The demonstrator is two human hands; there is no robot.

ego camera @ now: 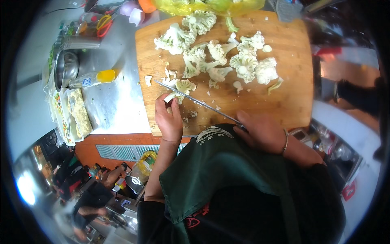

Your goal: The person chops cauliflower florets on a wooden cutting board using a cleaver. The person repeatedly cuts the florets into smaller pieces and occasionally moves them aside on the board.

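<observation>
On a wooden cutting board (283,106), my left hand (169,117) holds a small cauliflower floret (184,87) by its stem, near the board's left edge. My right hand (259,129) grips the handle of a long-bladed knife (210,107). Its blade points up and to the left and crosses over the floret; whether it cuts in cannot be told. Beyond lie several cut cauliflower florets (243,65), with larger pieces (175,39) towards the far left. Crumbs and small stem slices (237,86) are scattered about the board. A yellow plastic bag (210,6) holding more cauliflower rests at the far edge.
Left of the board, a glass bottle with orange contents (105,76) lies beside a metal bowl (70,65) on the steel counter (122,103). Food containers (79,114) stand nearer. Other people (91,201) are at the lower left; another person's arm (356,97) shows at the right.
</observation>
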